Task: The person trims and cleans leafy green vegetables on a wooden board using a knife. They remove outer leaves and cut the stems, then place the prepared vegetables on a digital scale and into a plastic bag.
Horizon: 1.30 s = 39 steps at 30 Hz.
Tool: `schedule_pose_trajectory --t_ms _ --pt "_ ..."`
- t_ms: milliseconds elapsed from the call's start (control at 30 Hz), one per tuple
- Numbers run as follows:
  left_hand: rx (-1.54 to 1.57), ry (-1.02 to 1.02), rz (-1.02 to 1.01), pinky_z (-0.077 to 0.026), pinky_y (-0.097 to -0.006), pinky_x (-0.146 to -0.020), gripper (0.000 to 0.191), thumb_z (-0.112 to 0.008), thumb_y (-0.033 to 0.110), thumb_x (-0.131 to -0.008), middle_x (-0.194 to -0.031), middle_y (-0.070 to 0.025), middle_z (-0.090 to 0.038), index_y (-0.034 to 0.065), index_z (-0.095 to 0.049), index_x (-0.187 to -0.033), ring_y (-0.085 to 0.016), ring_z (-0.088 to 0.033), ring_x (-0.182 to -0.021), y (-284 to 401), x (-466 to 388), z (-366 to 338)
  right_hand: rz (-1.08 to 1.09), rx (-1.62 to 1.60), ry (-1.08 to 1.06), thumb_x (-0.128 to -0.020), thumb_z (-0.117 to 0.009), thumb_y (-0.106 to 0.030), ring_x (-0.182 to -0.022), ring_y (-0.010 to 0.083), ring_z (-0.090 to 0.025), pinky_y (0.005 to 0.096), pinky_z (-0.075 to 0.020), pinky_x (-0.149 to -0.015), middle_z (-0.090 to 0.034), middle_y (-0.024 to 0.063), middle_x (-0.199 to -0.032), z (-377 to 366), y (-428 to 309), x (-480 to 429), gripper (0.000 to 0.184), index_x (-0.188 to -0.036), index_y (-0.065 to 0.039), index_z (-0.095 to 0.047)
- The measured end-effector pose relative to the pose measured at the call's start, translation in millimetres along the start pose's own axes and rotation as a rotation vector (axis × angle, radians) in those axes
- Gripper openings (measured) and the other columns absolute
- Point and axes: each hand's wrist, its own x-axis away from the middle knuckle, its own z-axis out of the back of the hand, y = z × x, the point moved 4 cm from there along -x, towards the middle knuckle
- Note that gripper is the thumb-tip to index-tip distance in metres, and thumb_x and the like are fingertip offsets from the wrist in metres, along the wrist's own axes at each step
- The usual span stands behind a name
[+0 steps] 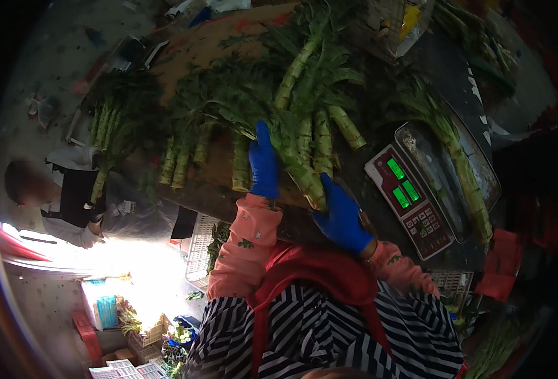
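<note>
My right hand (344, 219), in a blue glove, has its thumb and fingers around the cut lower end of a celtuce stem (307, 182). That stem slants up and left into its leaves. My left hand (263, 163), also blue-gloved, is raised edge-on among the leaves left of the stem. A thin leaf stalk (234, 127) meets its thumb side; whether the fingers grip it is hidden. Several more celtuce stems (323, 142) lie just beyond my right hand. Left of my left hand lies another thick celtuce stem (240, 163).
At the right stands a weighing scale (414, 203) with lit green displays, a long celtuce (463, 175) across its pan. Bunched celtuce (179, 161) lies farther left on the table. Across the left side, a person (75, 194) holds a celtuce. White crates (200, 246) stand below the table edge.
</note>
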Motion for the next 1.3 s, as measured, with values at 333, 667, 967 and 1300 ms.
schedule_pose_trajectory --t_ms 333,667,967,1300 --pt "-0.285 0.336 -0.429 -0.044 -0.0361 -0.064 0.043 -0.058 0.035 -0.091 -0.074 -0.0147 -0.062 -0.0073 -0.061 -0.083 -0.020 -0.054 -0.066 70.5 17.2 -22.3 0.040 0.204 0.187 -0.072 -0.070 -0.011 -0.084 0.0391 -0.057 0.0441 -0.0471 -0.070 -0.054 0.0237 -0.098 -9.7 -10.2 -12.8 0.081 -0.139 0.003 -0.027" --pt "0.113 0.323 -0.567 -0.046 -0.0317 -0.070 0.026 -0.053 0.017 -0.092 -0.087 -0.0091 -0.063 -0.0073 -0.058 -0.101 -0.016 -0.055 -0.076 108.3 25.8 -47.7 -0.040 0.180 0.260 -0.074 -0.069 -0.019 -0.071 0.0358 -0.060 0.0419 -0.0471 -0.059 -0.056 0.0216 -0.093 -12.4 -24.3 -32.5 0.081 -0.141 0.001 -0.027" --pt "0.081 -0.176 -0.280 -0.045 -0.0310 -0.087 0.041 -0.056 0.015 -0.088 -0.114 -0.0130 -0.059 -0.0046 -0.050 -0.123 -0.020 -0.056 -0.101 63.6 65.8 -46.9 -0.097 -0.773 0.282 -0.074 -0.070 -0.015 -0.087 0.0259 -0.063 0.0338 -0.0522 -0.074 -0.060 0.0156 -0.106 21.2 -0.5 -58.2 0.067 -0.132 -0.001 -0.040" --pt "0.181 -0.443 -0.234 -0.045 -0.0312 -0.092 0.051 -0.053 0.031 -0.094 -0.124 -0.0127 -0.054 0.0006 -0.044 -0.133 -0.020 -0.053 -0.109 83.1 -5.4 -58.5 -0.218 -1.494 -0.333 -0.071 -0.072 -0.012 -0.084 0.0229 -0.064 0.0331 -0.0537 -0.067 -0.063 0.0155 -0.102 16.4 -2.3 -31.4 0.067 -0.130 -0.001 -0.042"
